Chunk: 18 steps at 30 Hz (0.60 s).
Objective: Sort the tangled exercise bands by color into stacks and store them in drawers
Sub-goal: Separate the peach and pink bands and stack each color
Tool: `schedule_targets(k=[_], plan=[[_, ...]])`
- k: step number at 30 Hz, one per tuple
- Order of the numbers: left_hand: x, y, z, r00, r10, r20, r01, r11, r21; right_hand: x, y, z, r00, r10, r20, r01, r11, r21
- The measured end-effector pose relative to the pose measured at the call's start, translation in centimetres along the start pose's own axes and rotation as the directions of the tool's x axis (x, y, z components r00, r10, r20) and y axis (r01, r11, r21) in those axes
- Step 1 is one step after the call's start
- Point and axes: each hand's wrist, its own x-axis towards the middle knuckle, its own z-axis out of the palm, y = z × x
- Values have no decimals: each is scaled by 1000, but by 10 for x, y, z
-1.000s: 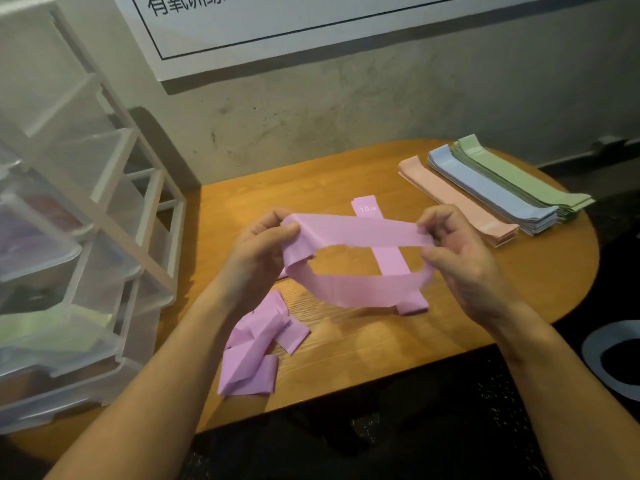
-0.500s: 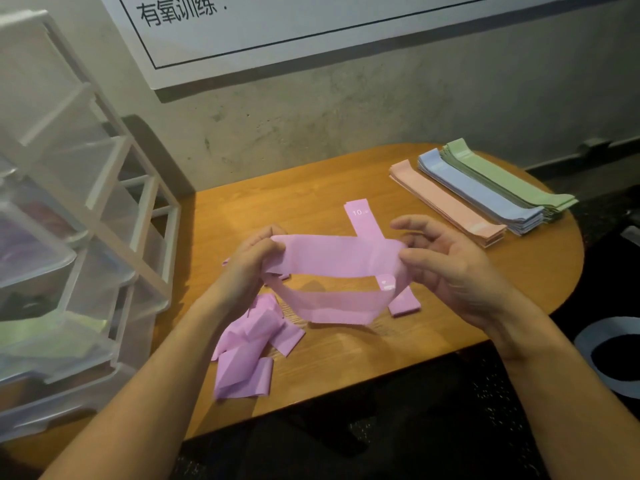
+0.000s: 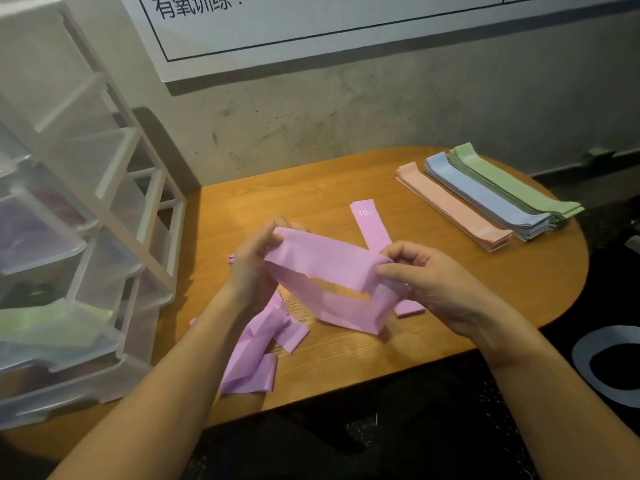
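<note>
A purple band loop (image 3: 332,271) hangs between my hands just above the wooden table (image 3: 450,306). My left hand (image 3: 252,268) pinches its left end and my right hand (image 3: 436,285) pinches its right end. Under it a flat purple band (image 3: 370,223) printed "10" lies on the table. A tangle of purple bands (image 3: 259,344) lies beside my left wrist. At the far right sit three flat stacks side by side: peach (image 3: 453,209), blue (image 3: 485,199) and green (image 3: 512,185).
A white plastic drawer unit (image 3: 79,216) stands at the left, with green bands in a lower drawer (image 3: 48,323). A concrete wall with a poster (image 3: 346,26) runs behind the table. A grey ring (image 3: 588,362) lies on the dark floor at the right.
My hands have drawn closer together and the purple loop has flattened, its upper strip now lying down over the lower one. My right hand's fingers have closed onto its end.
</note>
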Motion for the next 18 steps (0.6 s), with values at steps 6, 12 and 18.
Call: schedule_targets(k=[6, 12, 18], plan=[[-3, -28, 9, 995, 83, -49, -61, 934, 351, -3, -8, 13, 996, -89, 6, 87, 986, 140], [-32, -22, 45, 962, 264, 63, -269, 898, 348, 0, -7, 25, 983, -180, -30, 182, 959, 216], [-49, -8, 63, 945, 328, 9, -314, 897, 311, 5, -7, 37, 979, -170, -114, 196, 941, 277]])
